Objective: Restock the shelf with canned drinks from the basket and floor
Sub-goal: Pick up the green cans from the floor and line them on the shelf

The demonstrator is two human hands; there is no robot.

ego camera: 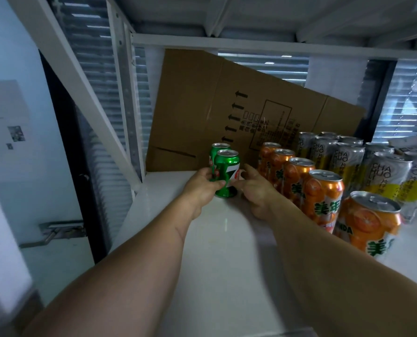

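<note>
A: Your forearms stretch over the white shelf [217, 251]. Your left hand [201, 190] wraps the front green can [226, 173], standing upright.

B: And your right hand [256, 190] pinches its other side, fingers half curled. Second green can [218, 148] right behind, orange cans [321, 193] just beside.

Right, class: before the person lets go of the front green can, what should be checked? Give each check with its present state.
1. Front green metal can upright on the white shelf: ok.
2. Left hand grip on it: ok.
3. Right hand steadying it: ok.
4. In line with the rear green can: ok.
5. Gap to the orange cans: ok.
6. Base fully flat: cannot tell.
</note>
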